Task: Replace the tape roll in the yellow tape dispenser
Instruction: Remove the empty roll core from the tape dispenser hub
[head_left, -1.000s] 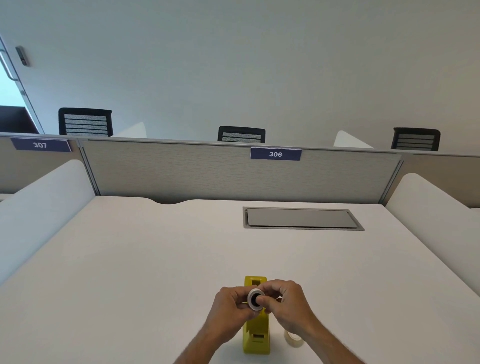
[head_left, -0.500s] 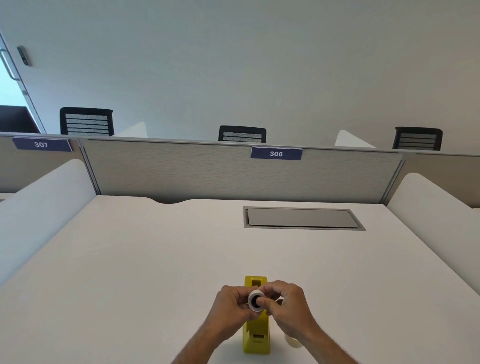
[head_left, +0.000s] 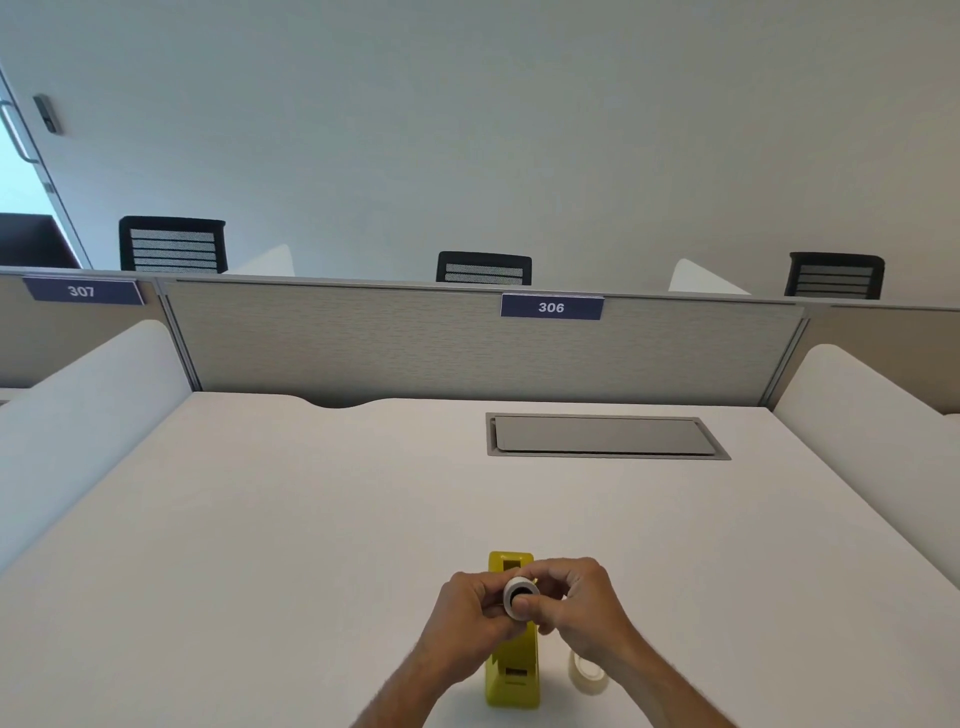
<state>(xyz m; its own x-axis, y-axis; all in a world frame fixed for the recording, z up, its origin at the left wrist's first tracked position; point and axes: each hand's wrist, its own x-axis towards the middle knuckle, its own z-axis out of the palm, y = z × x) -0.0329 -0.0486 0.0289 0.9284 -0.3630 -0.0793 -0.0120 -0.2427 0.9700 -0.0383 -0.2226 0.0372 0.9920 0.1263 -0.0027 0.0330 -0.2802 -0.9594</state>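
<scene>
From the head camera I see both hands meeting over the white table (head_left: 260, 545), near its front edge. My left hand (head_left: 470, 608) and right hand (head_left: 579, 605) are both curled tight around a small white ring with a dark core (head_left: 519, 597), pinched between the fingertips of each. The right thumb lies across the ring's lower face. The ring sits upright, its round face turned toward the camera, held above the middle of the yellow plastic tape dispenser (head_left: 513, 670).

The dispenser stands on the table directly under the hands, its long axis running away from me; its far end shows above the knuckles and its near end shows below them. Whether the ring touches the dispenser I cannot tell, as the fingers cover that spot.

Just to the right of the dispenser's near end, a clear roll of tape (head_left: 587, 675) rests on the table, partly hidden behind my right wrist.

Further back, a grey rectangular hatch (head_left: 602, 435) is set flush in the table, and a grey partition panel (head_left: 363, 343) carries a blue plate reading 306 (head_left: 551, 307).
</scene>
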